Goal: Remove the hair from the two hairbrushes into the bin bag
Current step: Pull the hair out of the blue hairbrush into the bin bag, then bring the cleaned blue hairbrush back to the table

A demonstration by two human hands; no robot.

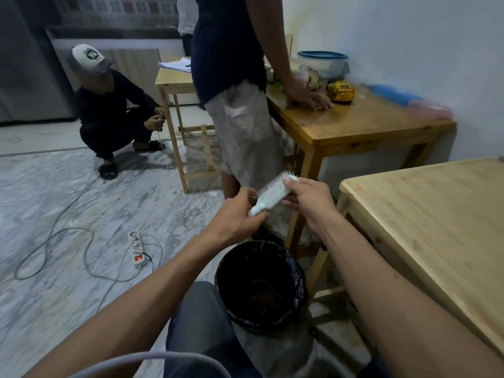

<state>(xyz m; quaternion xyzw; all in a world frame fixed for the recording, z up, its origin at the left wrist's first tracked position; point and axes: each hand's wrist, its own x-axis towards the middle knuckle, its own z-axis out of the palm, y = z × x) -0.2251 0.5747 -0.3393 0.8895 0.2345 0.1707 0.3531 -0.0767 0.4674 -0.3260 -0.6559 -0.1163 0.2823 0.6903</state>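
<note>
A single wide-angle head camera looks forward and down from the seated wearer's height. Both forearms reach away from the lens, close beneath it; the marble floor [68,203] and the wooden tables [425,214] stretch beyond, edges curved.

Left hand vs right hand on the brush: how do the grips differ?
The left hand wraps the hairbrush handle at its lower, nearer end; the right hand pinches the head's far tip. Left sits lower, right higher. Both grip the same brush, above the bin bag.

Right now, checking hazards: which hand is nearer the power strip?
Left. The left hand holds the hairbrush handle on the power strip's side; the right hand grips its far end.
</note>
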